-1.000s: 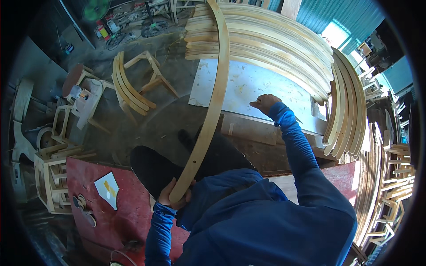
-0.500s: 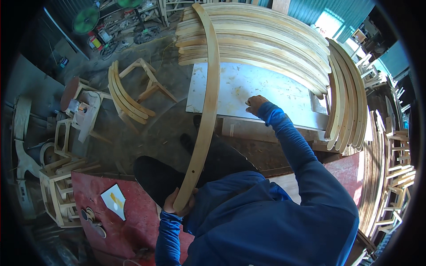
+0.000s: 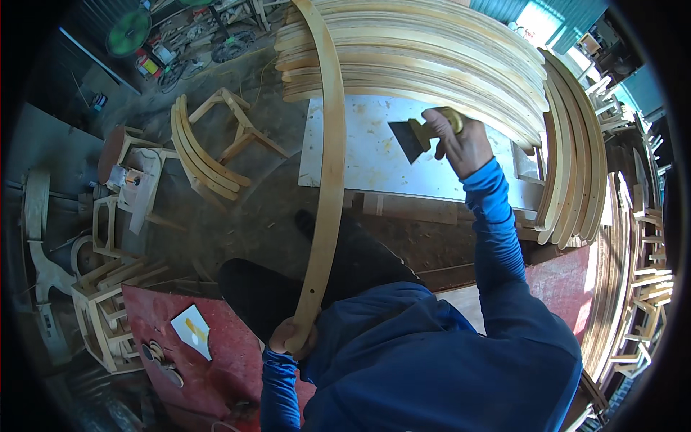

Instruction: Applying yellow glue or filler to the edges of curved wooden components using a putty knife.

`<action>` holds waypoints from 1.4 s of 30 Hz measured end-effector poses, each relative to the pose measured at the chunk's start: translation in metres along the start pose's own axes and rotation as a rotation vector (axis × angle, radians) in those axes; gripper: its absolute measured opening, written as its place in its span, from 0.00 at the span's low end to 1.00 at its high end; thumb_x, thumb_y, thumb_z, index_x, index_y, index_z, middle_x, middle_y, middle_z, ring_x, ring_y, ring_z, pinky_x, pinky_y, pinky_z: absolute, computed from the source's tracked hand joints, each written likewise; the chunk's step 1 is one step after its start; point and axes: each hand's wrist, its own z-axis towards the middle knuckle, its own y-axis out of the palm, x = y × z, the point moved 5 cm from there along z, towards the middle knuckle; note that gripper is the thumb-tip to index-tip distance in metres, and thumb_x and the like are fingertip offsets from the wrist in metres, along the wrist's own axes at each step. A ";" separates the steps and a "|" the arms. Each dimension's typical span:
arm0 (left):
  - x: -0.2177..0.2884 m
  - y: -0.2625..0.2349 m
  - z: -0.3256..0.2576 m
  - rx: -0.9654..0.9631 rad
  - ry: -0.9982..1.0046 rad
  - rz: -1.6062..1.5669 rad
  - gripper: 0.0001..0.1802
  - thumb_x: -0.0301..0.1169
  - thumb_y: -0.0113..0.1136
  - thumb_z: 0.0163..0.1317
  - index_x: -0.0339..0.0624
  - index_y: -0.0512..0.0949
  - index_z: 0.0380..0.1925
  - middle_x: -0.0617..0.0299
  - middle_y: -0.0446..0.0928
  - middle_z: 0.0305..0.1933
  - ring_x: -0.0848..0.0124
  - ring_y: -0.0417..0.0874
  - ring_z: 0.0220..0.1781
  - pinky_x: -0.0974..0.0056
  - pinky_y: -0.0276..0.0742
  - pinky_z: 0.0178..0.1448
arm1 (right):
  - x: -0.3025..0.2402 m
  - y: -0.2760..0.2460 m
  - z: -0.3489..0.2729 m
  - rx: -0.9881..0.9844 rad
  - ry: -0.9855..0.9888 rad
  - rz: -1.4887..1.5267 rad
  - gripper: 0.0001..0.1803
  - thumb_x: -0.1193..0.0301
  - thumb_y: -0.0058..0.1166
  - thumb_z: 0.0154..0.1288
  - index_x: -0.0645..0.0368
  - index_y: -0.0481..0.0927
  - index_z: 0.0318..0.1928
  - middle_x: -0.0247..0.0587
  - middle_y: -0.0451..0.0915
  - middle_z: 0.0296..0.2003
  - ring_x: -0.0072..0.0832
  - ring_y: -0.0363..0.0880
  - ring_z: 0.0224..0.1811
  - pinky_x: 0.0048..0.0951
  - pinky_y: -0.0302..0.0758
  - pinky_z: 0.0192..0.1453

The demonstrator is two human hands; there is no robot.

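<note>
- The head camera looks down at the left hand [image 3: 283, 335] and right hand [image 3: 468, 147], quite near.
- It sees very wide (straight edges bend).
- The green fan [image 3: 128, 33] is far off.

Ahead of me, a white board [image 3: 376, 160] carries stacked curved wooden slats [image 3: 410, 61] along its far edge. On the red panel [image 3: 241, 353] beside me, a yellow-smeared white plate [image 3: 186, 338] lies near the far edge, round discs [image 3: 173, 379] by the left.
</note>
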 end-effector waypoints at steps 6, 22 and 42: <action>0.004 0.010 0.008 -0.150 0.019 -0.166 0.38 0.47 0.49 0.70 0.32 0.53 0.70 0.50 0.76 0.24 0.74 0.72 0.10 0.75 0.65 0.11 | 0.013 0.037 -0.018 0.228 -0.238 0.746 0.12 0.75 0.55 0.72 0.68 0.77 0.52 0.48 0.84 0.42 0.32 0.86 0.46 0.27 0.81 0.50; 0.004 0.015 0.010 0.028 0.015 -0.175 0.39 0.49 0.53 0.67 0.25 0.60 0.65 0.56 0.73 0.17 0.76 0.67 0.07 0.75 0.64 0.11 | 0.023 0.116 -0.053 0.066 -0.622 0.174 0.29 0.81 0.66 0.53 0.57 0.78 0.58 0.56 0.70 0.64 0.54 0.77 0.60 0.40 0.80 0.60; 0.001 0.011 0.009 -0.036 0.033 -0.211 0.37 0.46 0.51 0.69 0.26 0.59 0.67 0.55 0.73 0.18 0.77 0.68 0.08 0.76 0.64 0.11 | 0.017 0.086 -0.045 0.083 -0.567 0.162 0.25 0.83 0.60 0.59 0.59 0.78 0.58 0.55 0.74 0.61 0.48 0.80 0.58 0.35 0.79 0.60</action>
